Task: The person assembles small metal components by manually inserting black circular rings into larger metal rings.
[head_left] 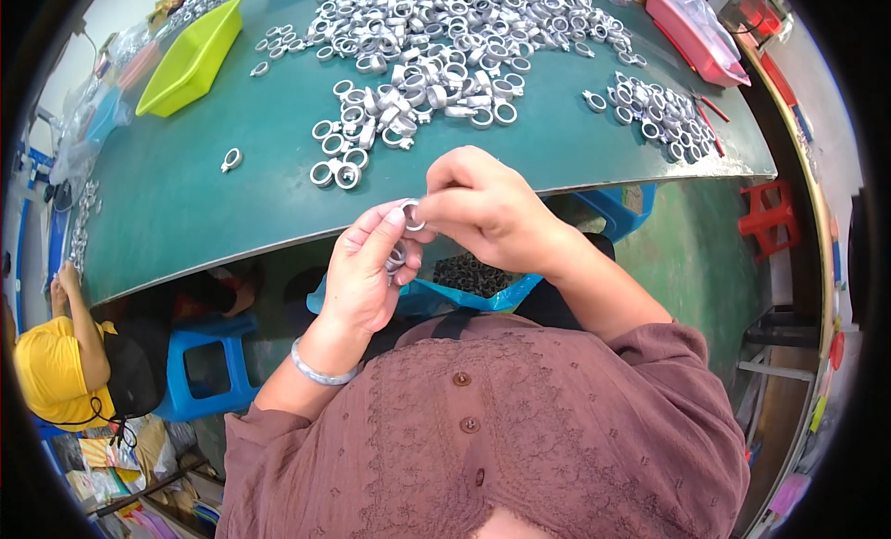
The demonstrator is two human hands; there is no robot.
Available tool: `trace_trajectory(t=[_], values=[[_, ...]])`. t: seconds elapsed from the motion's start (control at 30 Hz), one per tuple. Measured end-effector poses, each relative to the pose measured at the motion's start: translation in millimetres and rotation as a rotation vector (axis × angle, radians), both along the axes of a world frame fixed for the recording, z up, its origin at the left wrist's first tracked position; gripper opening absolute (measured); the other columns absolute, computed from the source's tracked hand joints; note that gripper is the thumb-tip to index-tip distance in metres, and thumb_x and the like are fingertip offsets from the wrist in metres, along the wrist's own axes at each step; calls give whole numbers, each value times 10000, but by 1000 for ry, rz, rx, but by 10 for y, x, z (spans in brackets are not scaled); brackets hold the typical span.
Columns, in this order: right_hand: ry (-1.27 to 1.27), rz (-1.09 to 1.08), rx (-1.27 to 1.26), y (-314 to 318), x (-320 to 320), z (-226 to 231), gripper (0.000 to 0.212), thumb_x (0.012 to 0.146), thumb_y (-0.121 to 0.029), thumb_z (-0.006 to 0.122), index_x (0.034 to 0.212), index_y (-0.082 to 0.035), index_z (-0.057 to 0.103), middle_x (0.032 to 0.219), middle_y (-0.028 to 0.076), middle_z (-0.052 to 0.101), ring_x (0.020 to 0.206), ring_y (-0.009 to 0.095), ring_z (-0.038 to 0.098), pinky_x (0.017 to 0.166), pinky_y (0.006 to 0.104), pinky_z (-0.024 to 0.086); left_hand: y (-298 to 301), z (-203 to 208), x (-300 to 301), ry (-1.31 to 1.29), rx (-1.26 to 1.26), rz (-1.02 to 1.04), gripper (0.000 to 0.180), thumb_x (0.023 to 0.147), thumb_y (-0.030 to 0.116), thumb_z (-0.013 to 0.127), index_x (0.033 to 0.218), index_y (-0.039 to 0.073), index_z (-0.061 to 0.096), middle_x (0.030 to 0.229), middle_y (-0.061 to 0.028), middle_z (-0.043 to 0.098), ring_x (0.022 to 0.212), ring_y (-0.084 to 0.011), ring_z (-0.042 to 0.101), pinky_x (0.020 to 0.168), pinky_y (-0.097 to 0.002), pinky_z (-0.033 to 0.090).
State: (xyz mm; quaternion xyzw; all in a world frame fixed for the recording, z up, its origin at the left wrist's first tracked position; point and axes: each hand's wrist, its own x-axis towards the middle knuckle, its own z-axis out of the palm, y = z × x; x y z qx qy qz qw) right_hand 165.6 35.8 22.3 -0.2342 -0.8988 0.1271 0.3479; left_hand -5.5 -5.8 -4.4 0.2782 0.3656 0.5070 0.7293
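Two bare hands at work in front of the near edge of a green table [260, 135]. Left hand [360, 256]: grasping, a silver-grey ring [409, 204] pinched upright between thumb and fingers, with at least one further grey ring [397, 258] tucked lower against the curled fingers; a pale bangle [321, 376] circles the wrist. Right hand [484, 209]: fingers bent, tips brought together at the pinched ring's right side; slightly blurred, so cannot tell whether they grip the ring or a small part. Below the hands, a blue bag [506, 298] holds many small dark pieces [469, 274]. On the table: one large heap of lugged rings [464, 47] at centre, a smaller pile [657, 115] to the right, a single loose ring [227, 165] to the left. Lime-green tub [197, 64] at far left; pink tub [680, 39] at far right.
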Motion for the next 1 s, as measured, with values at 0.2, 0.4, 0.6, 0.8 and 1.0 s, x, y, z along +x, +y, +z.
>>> trace_trajectory(t=[0.2, 0.4, 0.6, 0.8, 1.0], values=[[388, 7, -515, -113, 57, -151, 298, 680, -1, 666, 969, -31, 596, 941, 76, 563, 827, 165, 559, 669, 261, 446, -28, -25, 34, -57, 38, -65, 204, 911, 199, 478, 999, 36, 564, 791, -50, 593, 591, -62, 493, 468, -171, 363], [357, -8, -306, -133, 38, -126, 261, 674, -16, 673, 925, -23, 603, 902, 90, 567, 818, 198, 564, 695, 279, 458, -51, -16, 62, -89, -19, -82, 208, 913, 200, 472, 1015, 40, 556, 763, -33, 577, 583, -68, 485, 470, -165, 360], [389, -43, -262, -164, 31, -123, 237, 653, -30, 674, 876, -30, 593, 871, 97, 563, 790, 249, 565, 683, 309, 468, -52, -26, 59, -96, 3, -117, 210, 911, 200, 476, 1018, 37, 553, 737, -28, 567, 580, -72, 485, 472, -168, 361], [352, -57, -287, -169, 53, -150, 259, 672, -12, 675, 918, -19, 597, 889, 95, 570, 793, 210, 568, 665, 278, 463, -45, -67, 67, -158, -46, -132, 195, 911, 189, 472, 1007, 39, 553, 722, -27, 560, 579, -77, 490, 470, -175, 368], [446, -98, -396, -191, 63, -153, 184, 712, 7, 646, 887, -16, 595, 795, 85, 570, 710, 193, 582, 623, 270, 462, -35, -31, 61, -139, -59, -93, 183, 906, 182, 483, 1001, 40, 549, 757, -41, 582, 582, -79, 502, 468, -176, 377]])
